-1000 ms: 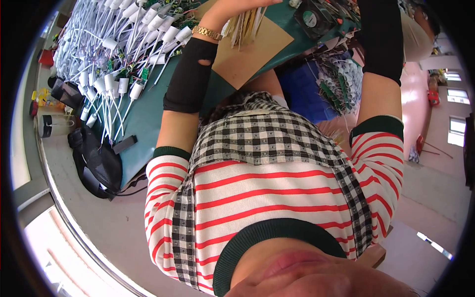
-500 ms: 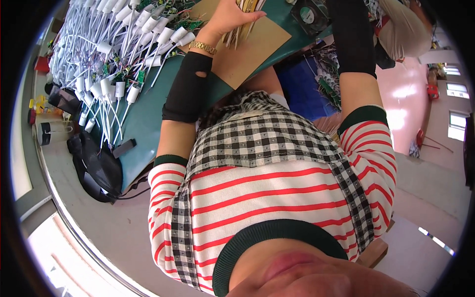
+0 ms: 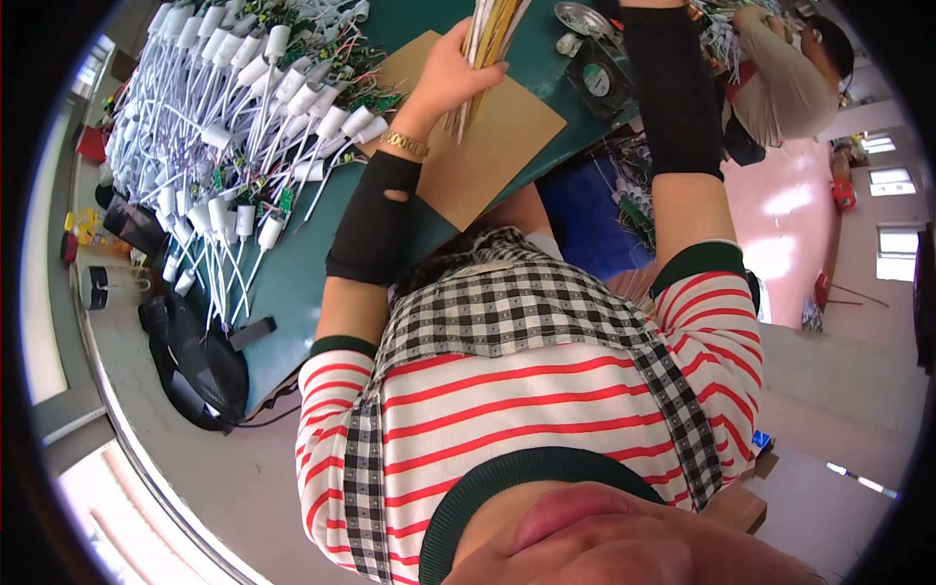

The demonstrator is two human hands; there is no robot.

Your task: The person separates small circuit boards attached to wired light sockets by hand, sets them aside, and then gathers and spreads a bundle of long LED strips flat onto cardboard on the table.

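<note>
My left hand (image 3: 450, 80) is wrapped round a bundle of long thin white and yellow-brown strips (image 3: 492, 37), perhaps wires; their exact kind is not clear. It is above a tan cardboard sheet (image 3: 492, 161) on the green table. The upper end of the bundle runs past the top edge of the view. My right arm, in a black sleeve cover (image 3: 673, 93), reaches up on the right. Only its wrist shows at the top edge, and the hand itself lies outside the picture.
Many white cylinders on cables with small green circuit boards (image 3: 263, 88) are heaped on the left of the green table (image 3: 278, 292). A small black fan (image 3: 597, 78) and a metal dish (image 3: 583, 18) are at the right. Another person (image 3: 785, 78) sits at the upper right.
The view has shifted, so the table and everything on it appear lower. More of the strip bundle shows, raised in my left hand. My right arm is still stretched out past the top edge.
</note>
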